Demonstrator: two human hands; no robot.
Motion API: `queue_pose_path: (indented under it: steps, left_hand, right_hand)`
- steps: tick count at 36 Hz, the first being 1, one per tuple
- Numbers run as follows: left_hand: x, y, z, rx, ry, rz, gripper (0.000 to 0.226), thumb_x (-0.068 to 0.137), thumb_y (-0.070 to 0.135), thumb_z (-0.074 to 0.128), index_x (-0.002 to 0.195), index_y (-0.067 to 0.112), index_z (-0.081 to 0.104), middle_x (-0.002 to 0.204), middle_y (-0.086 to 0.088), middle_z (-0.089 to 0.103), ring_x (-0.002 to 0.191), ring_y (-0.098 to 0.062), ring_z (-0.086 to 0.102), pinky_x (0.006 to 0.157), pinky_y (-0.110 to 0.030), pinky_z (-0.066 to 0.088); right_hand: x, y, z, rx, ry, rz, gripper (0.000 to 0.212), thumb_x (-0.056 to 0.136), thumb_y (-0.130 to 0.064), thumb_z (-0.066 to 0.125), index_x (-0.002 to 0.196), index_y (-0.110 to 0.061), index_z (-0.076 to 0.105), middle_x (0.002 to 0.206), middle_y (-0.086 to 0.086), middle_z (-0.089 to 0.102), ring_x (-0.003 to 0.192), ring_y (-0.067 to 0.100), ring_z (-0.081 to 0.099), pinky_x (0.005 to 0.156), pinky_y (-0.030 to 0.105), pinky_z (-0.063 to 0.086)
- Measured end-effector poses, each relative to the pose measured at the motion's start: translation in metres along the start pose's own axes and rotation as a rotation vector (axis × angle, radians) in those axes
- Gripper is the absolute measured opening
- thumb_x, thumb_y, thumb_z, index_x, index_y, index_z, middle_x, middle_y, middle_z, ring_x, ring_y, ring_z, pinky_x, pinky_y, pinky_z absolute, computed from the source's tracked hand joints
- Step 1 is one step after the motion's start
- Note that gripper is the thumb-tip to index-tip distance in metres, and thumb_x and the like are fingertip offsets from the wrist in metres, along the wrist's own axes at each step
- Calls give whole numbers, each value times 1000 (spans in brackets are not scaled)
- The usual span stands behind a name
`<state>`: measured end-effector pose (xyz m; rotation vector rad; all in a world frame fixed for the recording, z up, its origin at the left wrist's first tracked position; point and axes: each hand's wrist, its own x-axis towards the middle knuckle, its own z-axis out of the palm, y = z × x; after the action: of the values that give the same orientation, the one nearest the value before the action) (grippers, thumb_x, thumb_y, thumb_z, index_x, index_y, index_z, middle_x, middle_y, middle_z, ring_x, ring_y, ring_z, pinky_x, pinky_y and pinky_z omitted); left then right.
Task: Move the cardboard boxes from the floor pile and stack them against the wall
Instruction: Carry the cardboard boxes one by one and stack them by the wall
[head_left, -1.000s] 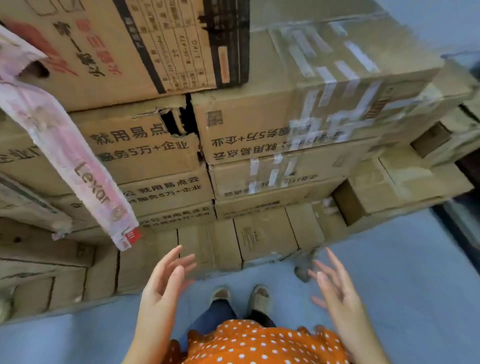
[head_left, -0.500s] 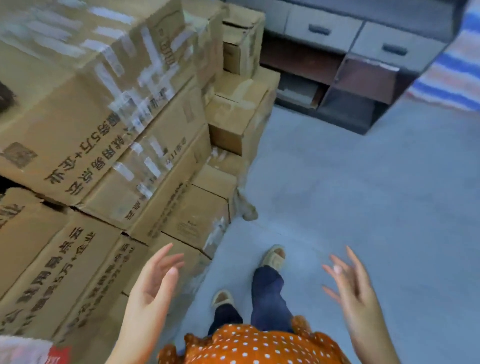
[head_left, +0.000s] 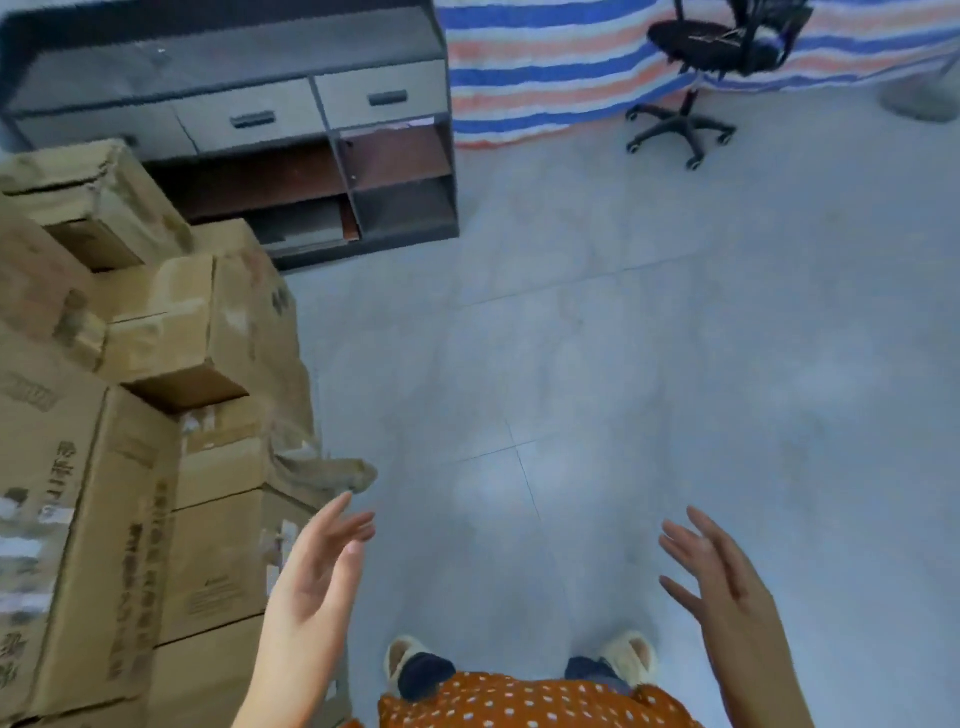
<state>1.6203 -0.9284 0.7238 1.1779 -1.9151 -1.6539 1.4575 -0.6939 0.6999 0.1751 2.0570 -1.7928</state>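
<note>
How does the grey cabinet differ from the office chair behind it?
The grey cabinet is a boxy unit with drawers and open shelves; the office chair is black, with a seat on a single post. The cabinet sits flat on the floor beside the cardboard boxes; the chair rests on a star base with wheels, in front of the striped sheet. Both stand upright on the floor, untouched.

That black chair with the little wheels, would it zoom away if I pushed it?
Probably yes. The black office chair stands on a star base with castor wheels, on smooth floor tiles, so a push would likely send it rolling. It could also spin, since the seat sits on one central post. Pushed high up, it might wobble or tip.
</note>
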Motion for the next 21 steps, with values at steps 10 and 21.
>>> queue_pose_path:
  steps: [10, 21]
  left_hand:
    - [-13, 44, 202, -28, -229, 101, 35, 66, 54, 57, 100, 58, 64, 103, 11, 71, 98, -10, 67, 93, -34, 49]
    - [-17, 80, 382, 163, -582, 146, 38, 93, 12, 56, 101, 49, 65, 104, 14, 70, 95, -6, 68, 91, -35, 52]
  right_hand:
    - [49, -8, -187, -11, 259, -31, 26, 95, -30, 48, 119, -34, 57, 105, -19, 69, 102, -6, 62, 85, 25, 56]
    - [64, 12, -321, 111, 556, 66, 25, 98, -21, 46, 116, -35, 56, 113, -12, 67, 103, -5, 62, 85, 31, 53]
